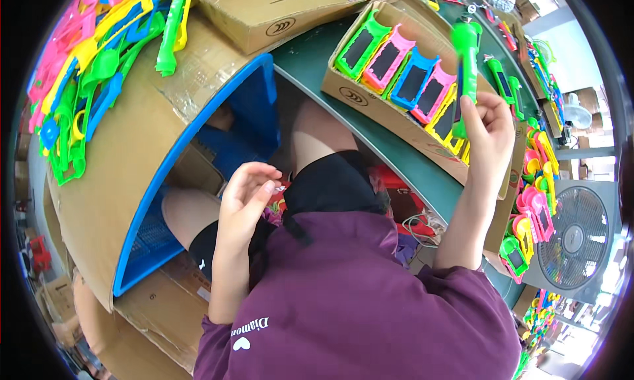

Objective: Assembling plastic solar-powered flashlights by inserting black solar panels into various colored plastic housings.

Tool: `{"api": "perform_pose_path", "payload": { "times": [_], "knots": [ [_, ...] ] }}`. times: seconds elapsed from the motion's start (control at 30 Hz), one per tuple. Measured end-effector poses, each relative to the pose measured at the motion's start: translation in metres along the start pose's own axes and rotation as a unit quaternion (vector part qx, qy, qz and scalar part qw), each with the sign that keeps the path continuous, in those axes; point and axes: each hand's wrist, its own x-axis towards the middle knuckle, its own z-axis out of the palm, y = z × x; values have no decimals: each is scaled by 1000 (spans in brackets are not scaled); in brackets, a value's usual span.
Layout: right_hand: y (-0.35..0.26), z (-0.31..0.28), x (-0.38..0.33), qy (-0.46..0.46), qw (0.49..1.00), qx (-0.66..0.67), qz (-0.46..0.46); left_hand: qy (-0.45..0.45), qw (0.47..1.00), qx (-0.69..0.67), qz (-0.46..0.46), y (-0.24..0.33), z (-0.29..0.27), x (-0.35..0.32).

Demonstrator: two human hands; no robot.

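My right hand (490, 126) is closed around the lower end of a long green plastic toy piece (466, 56), raised upright over the carton on the bench. Just below it, that open carton (389, 119) holds a row of plastic toy pieces with dark panels: green (362, 44), pink (391, 60), blue (415, 78) and yellow (446, 119) ones. Over my lap, my left hand (247, 192) has its fingers curled toward the thumb. Something small and pale shows at its fingertips, too small to name.
Loose colourful plastic pieces (92, 63) are heaped on a cardboard-covered blue crate (254, 83) to my left. An open cardboard box (264, 23) stands at the far side. The green bench (307, 56) curves along my right, with more pieces (535, 211) and a grey fan (573, 231) beyond.
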Motion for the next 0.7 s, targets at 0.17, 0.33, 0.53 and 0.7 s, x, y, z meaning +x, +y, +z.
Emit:
{"api": "perform_pose_path", "payload": {
  "times": [0.17,0.33,0.53,0.7],
  "knots": [
    [31,24,32,10,950,-311,-43,-42,999,9,-5,2,0,2],
    [31,44,35,-79,948,-304,-48,-31,999,-33,-8,-2,-16,-5],
    [50,41,47,-73,917,-375,-119,25,999,-42,-6,0,-34,-8],
    [4,71,81,-37,889,-356,-285,22,998,-59,4,-1,-43,-9]
  ]
}}
